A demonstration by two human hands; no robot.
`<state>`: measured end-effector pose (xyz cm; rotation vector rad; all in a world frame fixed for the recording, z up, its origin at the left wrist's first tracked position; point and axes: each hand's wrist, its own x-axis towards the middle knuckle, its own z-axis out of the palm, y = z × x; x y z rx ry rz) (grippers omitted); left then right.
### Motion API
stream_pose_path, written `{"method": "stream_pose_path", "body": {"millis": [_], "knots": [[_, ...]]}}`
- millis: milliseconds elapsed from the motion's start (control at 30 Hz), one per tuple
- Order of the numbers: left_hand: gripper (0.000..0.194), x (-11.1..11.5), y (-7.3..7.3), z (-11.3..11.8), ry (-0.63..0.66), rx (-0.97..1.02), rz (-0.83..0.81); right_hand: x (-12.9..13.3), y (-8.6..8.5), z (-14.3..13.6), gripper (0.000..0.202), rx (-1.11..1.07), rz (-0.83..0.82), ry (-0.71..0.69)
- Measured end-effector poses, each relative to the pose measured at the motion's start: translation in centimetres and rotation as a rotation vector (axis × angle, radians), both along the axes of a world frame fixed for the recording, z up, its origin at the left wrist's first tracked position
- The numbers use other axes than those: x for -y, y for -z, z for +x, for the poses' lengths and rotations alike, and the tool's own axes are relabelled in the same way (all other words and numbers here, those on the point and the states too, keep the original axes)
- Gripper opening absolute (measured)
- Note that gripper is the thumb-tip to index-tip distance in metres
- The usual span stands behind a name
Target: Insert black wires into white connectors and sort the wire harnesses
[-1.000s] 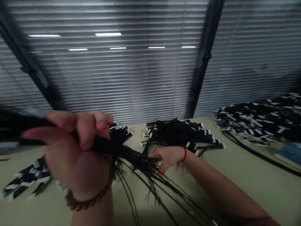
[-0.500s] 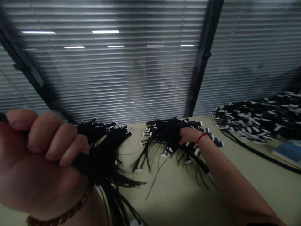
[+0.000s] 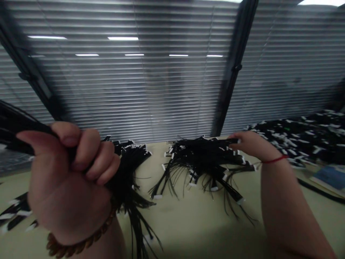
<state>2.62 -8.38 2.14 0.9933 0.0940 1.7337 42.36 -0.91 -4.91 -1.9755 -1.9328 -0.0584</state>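
My left hand (image 3: pixel 78 169), with a brown beaded bracelet at the wrist, is raised close to the camera. Its fingers are wrapped round a bundle of thin black cables (image 3: pixel 18 124), which sticks out past the thumb to the left. My right hand (image 3: pixel 250 144), with a red string at the wrist, is at the right end of a pile of black cables (image 3: pixel 199 151) with white connectors. Its thumb and fingers close on a cable end there, partly hidden. Behind my left hand, another heap of black cables (image 3: pixel 129 162) spreads across the table.
A large mound of black cables with white ends (image 3: pixel 307 136) lies at the right. In front of it are a blue flat item (image 3: pixel 331 176) and a thick black cord (image 3: pixel 320 190). Window blinds (image 3: pixel 161 90) rise behind the pale table (image 3: pixel 188 219). More white-ended cables (image 3: pixel 18 212) lie at left.
My right hand has moved right, from the top of the middle pile to its right end. My left hand has shifted right, bringing more of its bundle into view.
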Motion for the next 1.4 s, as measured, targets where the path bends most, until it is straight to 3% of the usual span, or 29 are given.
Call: {"method": "stream_pose_path", "body": {"millis": [100,200,267,400,500,633,700,800,900,1000,1100,1167,1233,1300,1400], "knots": [[0.062,0.1,-0.2,1.1,-0.170,-0.170,0.031,3.5,-1.9,-0.7,0.019,-0.291,0.297,-0.039],[0.042,-0.5,0.7,2.3,-0.185,-0.261,0.101,7.4,-3.2,-4.0,0.006,-0.836,0.740,-0.189],[0.030,-1.0,1.8,3.4,-0.195,-0.363,0.188,9.6,-3.6,-7.0,0.009,-0.951,0.843,-0.276],[0.021,-0.9,4.2,6.4,-0.154,-0.780,0.309,11.3,-3.1,-12.4,0.017,-0.755,0.646,-0.575],[0.018,-0.5,5.5,8.2,0.075,-1.039,0.270,10.6,-2.5,-14.6,0.018,-0.835,0.414,-0.766],[0.032,-1.2,6.0,8.6,0.323,-0.940,0.075,8.6,-2.6,-14.5,0.024,-1.137,0.350,-0.879],[0.038,-2.0,5.7,8.1,0.300,-0.876,0.033,7.2,-2.6,-13.5,0.032,-1.125,0.330,-0.913],[0.034,-2.9,4.8,6.9,0.136,-0.745,-0.032,4.4,-1.5,-11.9,0.031,-0.689,0.086,-0.774],[0.044,-3.1,3.6,5.6,0.000,-0.591,-0.012,1.0,1.4,-11.1,0.016,-0.203,-0.241,-0.591],[0.046,-2.9,2.7,4.6,-0.068,-0.542,0.009,-1.8,5.2,-11.3,0.014,-0.033,-0.412,-0.550],[0.046,-2.7,2.4,4.1,-0.079,-0.533,-0.009,-3.5,8.1,-12.1,0.020,0.036,-0.453,-0.554],[0.045,-2.7,2.3,3.8,-0.055,-0.530,-0.022,-4.1,8.7,-12.3,0.024,0.011,-0.390,-0.575],[0.045,-2.8,2.4,3.7,-0.019,-0.531,-0.030,-4.5,8.0,-11.8,0.022,-0.073,-0.244,-0.607],[0.045,-3.0,2.5,3.7,0.013,-0.539,-0.037,-4.2,6.3,-10.5,0.021,-0.209,0.007,-0.597],[0.045,-3.3,2.7,4.0,0.039,-0.547,-0.033,-2.5,2.5,-8.0,0.029,-0.445,0.512,-0.442]]}}
